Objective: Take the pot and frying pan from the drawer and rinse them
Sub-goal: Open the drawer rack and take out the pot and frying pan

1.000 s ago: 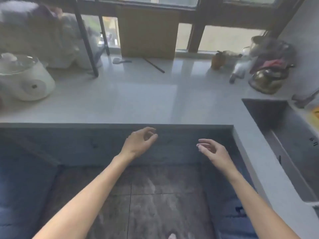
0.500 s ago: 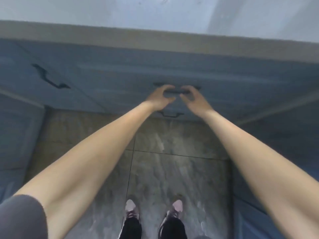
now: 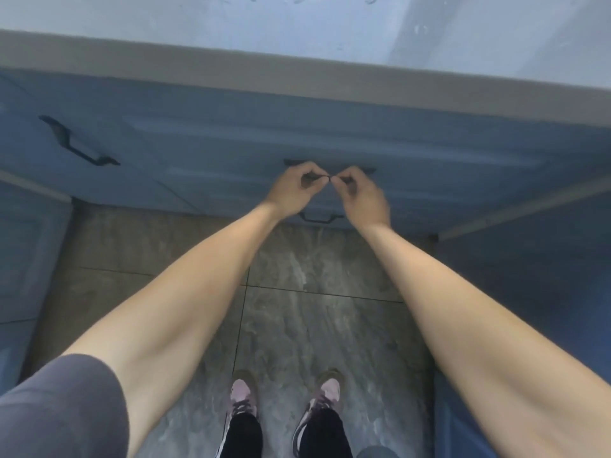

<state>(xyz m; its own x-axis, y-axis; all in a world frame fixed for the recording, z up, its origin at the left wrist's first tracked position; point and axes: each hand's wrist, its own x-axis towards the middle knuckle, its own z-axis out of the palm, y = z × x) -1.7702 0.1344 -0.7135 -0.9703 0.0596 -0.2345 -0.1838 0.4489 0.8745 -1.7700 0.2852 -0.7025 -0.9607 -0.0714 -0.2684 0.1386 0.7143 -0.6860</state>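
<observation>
Two hands meet on one dark handle (image 3: 369, 170) — each grip curled shut around the bar of the upper blue drawer (image 3: 429, 153), fingers hooked over from above and thumbs tucked beneath. The left hand (image 3: 295, 186) and right hand (image 3: 363, 193) sit side by side, thumb tips touching at the handle's middle; doubling up there likely spreads the pull evenly, so a heavy drawer slides straight. The drawer front looks closed, flush with its neighbours. The pot and frying pan are not visible, presumably inside it, though that cannot be confirmed.

Both forearms reach forward and down, nearly straight, converging from the shoulders to the handle, wrists bent slightly. A grey sleeve (image 3: 62, 408) covers the left upper arm. A second, smaller handle (image 3: 320, 219) shows just below the hands, and another handle (image 3: 77, 142) lies well to the left. Above runs the pale desk (image 3: 297, 31) edge. Below, two pink shoes (image 3: 243, 396) stand on the grey tiled floor (image 3: 314, 325) — feet squared to the cabinet.
</observation>
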